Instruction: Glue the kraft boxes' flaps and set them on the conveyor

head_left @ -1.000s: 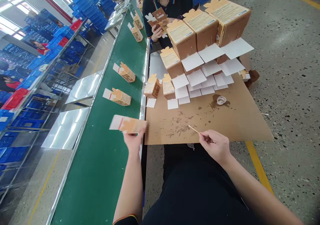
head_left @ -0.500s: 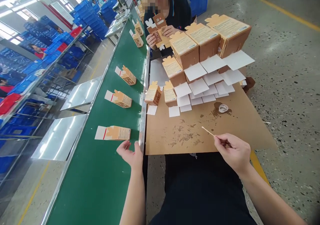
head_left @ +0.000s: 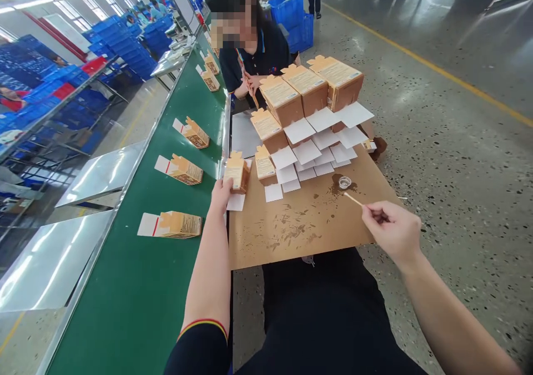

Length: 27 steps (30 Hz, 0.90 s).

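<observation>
My left hand (head_left: 221,193) reaches to a small brown-and-tan cardboard box (head_left: 236,173) at the left edge of the cardboard-topped table. Its thumb lies against the box, while the other fingers are mostly hidden. The box has a white flap hanging out in front. In my right hand (head_left: 393,228) a cotton swab (head_left: 353,198) is pinched, its tip pointing left over the cardboard sheet (head_left: 258,247). Just beyond the tip sits a small clear dish (head_left: 345,182) in a wet patch. Stacked boxes (head_left: 287,109) with white flaps sticking out rise behind.
Several similar boxes (head_left: 182,224) stand on the green conveyor belt (head_left: 125,297) to the left, along a metal rail. Across the stack a co-worker (head_left: 258,47) holds a piece of flat carton. Wet marks spot the cardboard sheet. Blue crates (head_left: 287,17) stand behind.
My left hand has moved forward from over the belt onto the box at the table's edge. The swab has come nearer the clear dish. The view has shifted; the co-worker's carton has turned edge-on.
</observation>
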### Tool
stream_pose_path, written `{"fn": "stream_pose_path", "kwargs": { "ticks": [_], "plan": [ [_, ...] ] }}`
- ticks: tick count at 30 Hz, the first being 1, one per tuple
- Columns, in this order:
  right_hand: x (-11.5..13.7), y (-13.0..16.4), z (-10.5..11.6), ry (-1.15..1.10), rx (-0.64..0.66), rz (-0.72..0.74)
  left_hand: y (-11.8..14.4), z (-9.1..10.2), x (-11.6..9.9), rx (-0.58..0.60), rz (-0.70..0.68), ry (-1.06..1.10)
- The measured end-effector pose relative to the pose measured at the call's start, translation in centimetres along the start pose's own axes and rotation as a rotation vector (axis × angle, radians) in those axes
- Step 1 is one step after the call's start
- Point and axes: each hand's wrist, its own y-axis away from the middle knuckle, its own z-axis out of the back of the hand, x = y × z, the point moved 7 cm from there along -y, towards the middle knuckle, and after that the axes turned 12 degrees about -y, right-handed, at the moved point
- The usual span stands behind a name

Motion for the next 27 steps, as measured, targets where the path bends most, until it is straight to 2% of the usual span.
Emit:
{"fn": "stream_pose_path", "kwargs": {
  "ticks": [3,6,10,13,15,17,19,24,27],
  "plan": [
    [-1.7,-3.0,-0.1,0.116,0.119,-0.044,5.2,1.9,3.1,-0.007,-0.025,0.133],
    [-3.1,-5.4,-1.6,0.151,0.244,-0.054,10.3,2.1,5.2,0.047,-0.030,0.256],
    [-4.7,-7.1,-3.4,0.197,0.330,-0.043,15.0,-0.5,6.0,0.127,-0.034,0.426],
    [-5.4,-7.6,-3.2,0.209,0.337,-0.033,16.3,-2.9,5.5,0.181,-0.039,0.433],
    [-4.9,-7.3,-2.5,0.191,0.282,-0.011,16.5,-3.7,5.1,0.189,-0.051,0.397],
    [-3.3,-6.0,-2.2,0.132,0.217,0.025,16.4,-4.0,4.9,0.194,-0.051,0.355],
    [-1.1,-3.5,-3.3,0.020,0.205,0.061,16.3,-4.0,4.8,0.203,-0.047,0.325],
    [4.1,5.1,-11.3,-0.288,0.432,0.115,16.6,-3.6,4.9,0.188,-0.061,0.286],
    [5.0,8.2,-14.6,-0.293,0.500,0.141,16.9,-3.6,4.9,0.178,-0.069,0.262]
  ]
}}
